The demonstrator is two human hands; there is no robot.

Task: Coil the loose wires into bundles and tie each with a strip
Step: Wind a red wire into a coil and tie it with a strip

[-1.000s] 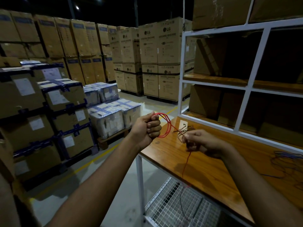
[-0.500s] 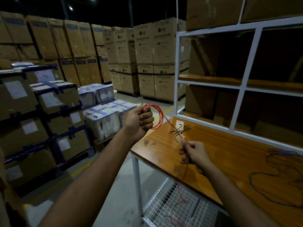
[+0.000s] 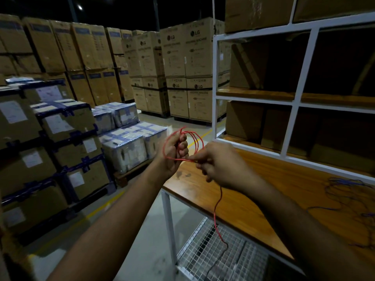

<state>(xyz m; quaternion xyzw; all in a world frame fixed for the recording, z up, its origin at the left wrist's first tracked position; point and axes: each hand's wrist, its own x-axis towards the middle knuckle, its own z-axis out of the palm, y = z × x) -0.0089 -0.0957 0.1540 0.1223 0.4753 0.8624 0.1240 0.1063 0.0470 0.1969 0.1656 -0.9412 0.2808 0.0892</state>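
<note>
A thin red wire (image 3: 196, 142) is wound in several loops around my left hand (image 3: 176, 151), which grips the coil in a fist above the left corner of the wooden table (image 3: 263, 191). My right hand (image 3: 218, 164) pinches the same wire just right of the coil, fingers curled. The wire's free tail (image 3: 217, 209) hangs from my right hand past the table edge toward the wire mesh shelf (image 3: 213, 258) below. A loose blue wire (image 3: 349, 197) lies tangled on the table at far right. No tie strips are visible.
A white metal rack (image 3: 292, 102) with cardboard boxes stands on the table's far side. Stacked cartons (image 3: 178, 63) and wrapped pallets (image 3: 125, 147) fill the warehouse floor to the left. A yellow floor line (image 3: 85, 216) runs along the aisle.
My right hand has risen from the table up to the coil, laying another loop of red wire around my left hand. The hanging tail is shorter. The small dark strands on the table are now hidden.
</note>
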